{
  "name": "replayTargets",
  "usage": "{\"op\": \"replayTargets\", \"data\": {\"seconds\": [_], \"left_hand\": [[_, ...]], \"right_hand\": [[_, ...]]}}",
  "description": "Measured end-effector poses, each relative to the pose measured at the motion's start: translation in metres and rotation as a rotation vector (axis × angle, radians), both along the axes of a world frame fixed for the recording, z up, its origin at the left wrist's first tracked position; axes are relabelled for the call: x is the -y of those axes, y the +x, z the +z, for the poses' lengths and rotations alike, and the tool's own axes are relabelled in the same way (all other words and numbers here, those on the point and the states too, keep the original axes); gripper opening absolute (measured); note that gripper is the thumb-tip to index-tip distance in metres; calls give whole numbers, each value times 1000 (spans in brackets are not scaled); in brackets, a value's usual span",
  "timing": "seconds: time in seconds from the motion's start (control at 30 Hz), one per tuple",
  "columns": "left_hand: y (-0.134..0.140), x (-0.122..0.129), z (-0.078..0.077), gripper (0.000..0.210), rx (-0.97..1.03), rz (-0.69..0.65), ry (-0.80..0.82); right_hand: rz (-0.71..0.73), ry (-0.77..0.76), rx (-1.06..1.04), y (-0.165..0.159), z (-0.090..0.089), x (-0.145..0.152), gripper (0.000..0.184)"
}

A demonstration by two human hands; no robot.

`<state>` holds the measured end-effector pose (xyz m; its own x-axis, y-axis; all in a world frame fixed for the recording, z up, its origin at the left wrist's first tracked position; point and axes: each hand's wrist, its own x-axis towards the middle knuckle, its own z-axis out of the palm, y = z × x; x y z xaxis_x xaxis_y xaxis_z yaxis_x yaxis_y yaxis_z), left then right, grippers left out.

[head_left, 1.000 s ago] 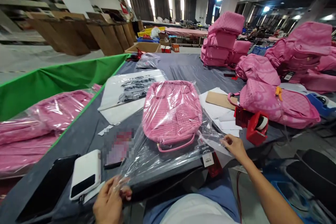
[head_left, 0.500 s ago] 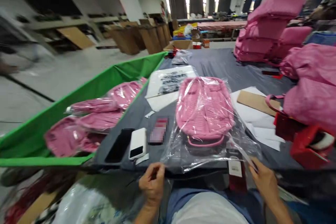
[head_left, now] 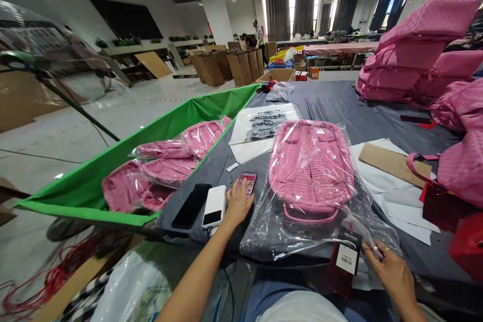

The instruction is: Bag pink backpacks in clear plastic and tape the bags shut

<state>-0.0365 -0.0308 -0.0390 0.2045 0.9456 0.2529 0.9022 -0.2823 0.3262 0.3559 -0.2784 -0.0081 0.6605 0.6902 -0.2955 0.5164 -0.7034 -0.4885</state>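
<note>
A pink backpack (head_left: 311,166) lies in a clear plastic bag (head_left: 264,239) on the dark grey table cover, its carry handle toward me. My left hand (head_left: 238,206) rests on a phone (head_left: 247,183) with a lit screen, fingers stretched out over it. At the bag's near right corner, my right hand (head_left: 388,266) is closed on a gathered strip of the plastic. A small shiny thing shows between its fingers, too little to name. Beside that hand, a black hang tag (head_left: 347,254) with a white barcode label hangs at the table edge.
A white power bank (head_left: 214,206) and a black phone (head_left: 191,206) lie at left. Bagged pink backpacks (head_left: 169,171) fill part of a green-sided bin (head_left: 90,211). Papers (head_left: 400,206) and a cardboard strip (head_left: 394,163) lie right, near stacked pink backpacks (head_left: 411,55).
My left hand has moved from the table's front edge up and forward onto the phone, whose screen now shows lit. The right hand keeps its hold at the bag's corner. The view has shifted left.
</note>
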Motion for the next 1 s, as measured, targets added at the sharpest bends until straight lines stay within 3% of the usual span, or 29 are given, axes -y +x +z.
{"op": "replayTargets", "data": {"seconds": [0.2,0.4,0.57,0.67,0.77,0.83,0.87,0.9,0.93,1.0], "left_hand": [[9,-13,-1,67,-38,22,30],[11,-10,-1,69,-61,28,-26],[13,-11,2,71,10,4,-87],[11,-5,17,69,129,48,-26],[15,33,50,44,353,37,220],[27,78,72,23,458,-52,454],[35,103,80,20,480,-140,557],[45,127,83,27,479,-313,566],[57,148,81,33,480,-540,528],[83,178,66,43,451,-860,263]], "right_hand": [[98,-25,163,9,-21,-1,92],[148,151,360,18,-55,10,63],[137,181,369,15,-55,11,62],[148,220,275,14,-44,9,63],[170,287,103,17,-35,12,67],[179,360,58,17,-29,19,68],[199,389,82,16,-26,23,68],[227,405,132,13,-22,28,68],[266,407,192,8,-18,33,68],[331,386,301,-2,-13,40,74]]}}
